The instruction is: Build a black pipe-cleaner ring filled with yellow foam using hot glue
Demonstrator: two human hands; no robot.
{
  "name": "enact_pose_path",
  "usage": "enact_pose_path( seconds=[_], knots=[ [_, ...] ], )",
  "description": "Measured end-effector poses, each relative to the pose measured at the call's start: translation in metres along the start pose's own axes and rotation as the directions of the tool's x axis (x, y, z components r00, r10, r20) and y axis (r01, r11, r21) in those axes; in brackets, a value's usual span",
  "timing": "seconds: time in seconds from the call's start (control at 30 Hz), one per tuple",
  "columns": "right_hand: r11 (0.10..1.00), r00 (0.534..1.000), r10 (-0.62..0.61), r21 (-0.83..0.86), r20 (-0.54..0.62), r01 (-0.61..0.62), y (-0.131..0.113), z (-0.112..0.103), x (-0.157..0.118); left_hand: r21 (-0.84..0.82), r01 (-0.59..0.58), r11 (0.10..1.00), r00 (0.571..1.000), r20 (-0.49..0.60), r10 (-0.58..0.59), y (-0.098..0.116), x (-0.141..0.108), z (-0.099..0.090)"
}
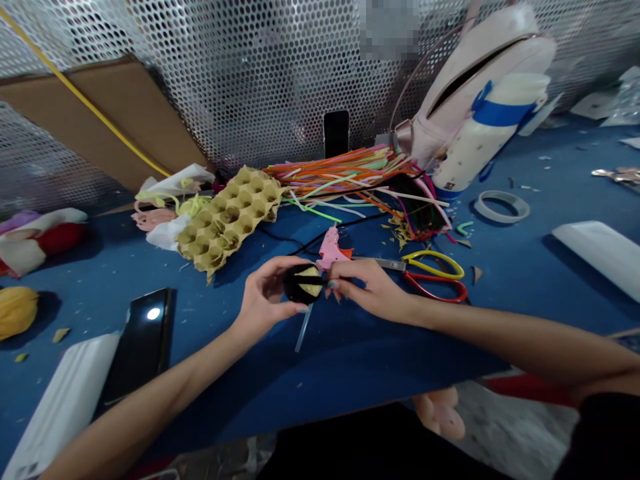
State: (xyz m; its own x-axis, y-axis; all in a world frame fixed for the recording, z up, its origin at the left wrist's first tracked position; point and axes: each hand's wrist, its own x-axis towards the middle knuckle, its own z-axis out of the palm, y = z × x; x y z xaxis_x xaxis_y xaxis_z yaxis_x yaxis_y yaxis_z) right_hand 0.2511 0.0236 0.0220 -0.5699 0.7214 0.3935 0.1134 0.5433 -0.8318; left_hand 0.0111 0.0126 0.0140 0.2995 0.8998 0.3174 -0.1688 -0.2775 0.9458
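Observation:
A round black piece (295,285) with a pale yellow patch on its face is gripped by my left hand (270,291), thumb below and fingers above. A thin black strip crosses the patch, and my right hand (357,285) pinches its right end. Just behind my hands lies a pink glue gun (331,248) with an orange trigger. A clear glue stick (303,330) shows below the round piece. Scissors (434,275) with yellow and red handles lie beyond my right hand.
An egg carton (231,220), coloured pipe cleaners (345,175), a standing phone (337,133), a bottle (493,137) and a bag (480,60) line the back. A dark phone (140,343) lies left. Tape roll (501,207) and white block (600,253) are right on the blue table (350,367).

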Motion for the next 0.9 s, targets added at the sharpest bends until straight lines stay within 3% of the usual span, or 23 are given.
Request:
enact_pose_path(
  seconds=[0.2,0.37,0.9],
  knots=[
    [0.939,0.973,0.185,0.269,0.136,-0.216,-0.0002,0.0044,0.0029,-0.143,0.090,0.986,0.993,-0.059,-0.100,-0.0102,-0.0013,0.0032],
    [0.883,0.954,0.246,0.365,0.174,-0.294,0.0034,0.0070,0.0020,-0.194,0.062,0.979,0.998,-0.012,-0.065,-0.0094,0.0018,0.0036],
    [0.809,0.920,0.209,0.470,0.332,-0.353,-0.0013,0.0067,-0.0002,-0.258,0.108,0.960,0.994,0.000,-0.111,-0.0066,-0.0010,0.0072]
  ],
)
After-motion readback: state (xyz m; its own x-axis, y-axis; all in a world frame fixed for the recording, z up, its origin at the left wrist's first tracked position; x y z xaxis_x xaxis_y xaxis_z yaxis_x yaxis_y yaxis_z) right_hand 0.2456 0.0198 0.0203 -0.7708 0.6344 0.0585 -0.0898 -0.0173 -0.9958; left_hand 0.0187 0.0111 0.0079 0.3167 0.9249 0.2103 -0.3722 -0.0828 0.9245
